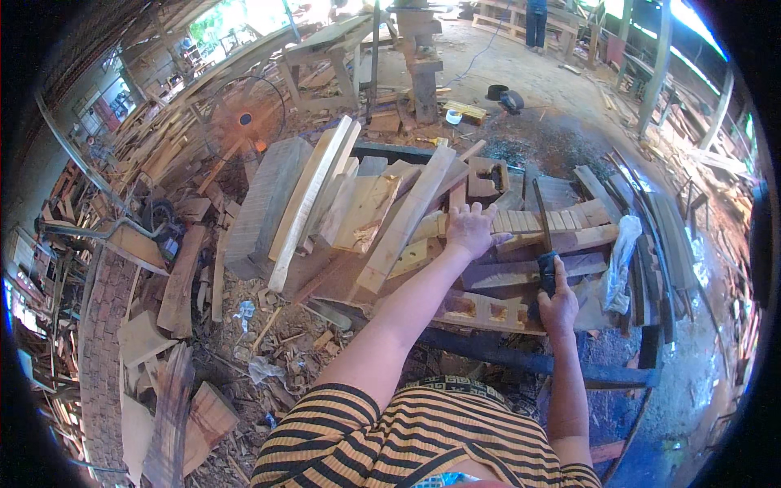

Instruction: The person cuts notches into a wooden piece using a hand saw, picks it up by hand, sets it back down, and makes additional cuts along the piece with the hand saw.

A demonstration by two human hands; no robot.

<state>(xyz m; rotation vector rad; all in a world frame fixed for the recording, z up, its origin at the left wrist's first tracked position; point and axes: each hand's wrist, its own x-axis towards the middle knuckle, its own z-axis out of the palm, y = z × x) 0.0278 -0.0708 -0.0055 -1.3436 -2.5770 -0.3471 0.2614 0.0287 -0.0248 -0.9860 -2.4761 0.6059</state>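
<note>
My right hand is closed around the black handle of a long, narrow-bladed tool. Its dark blade points away from me across a pale, slightly curved wooden piece marked by evenly spaced crosswise lines. Whether the blade is a saw or a file I cannot tell. My left hand rests on the left end of that piece with fingers apart and thumb stretched toward the blade. Just nearer to me lie a dark wooden bar and a board with rectangular notches.
Long planks and a large squared timber lean at the left of the bench. A crumpled plastic bag hangs at the right. Beyond the timber stands a round fan. Offcuts and shavings cover the floor; a person stands far back.
</note>
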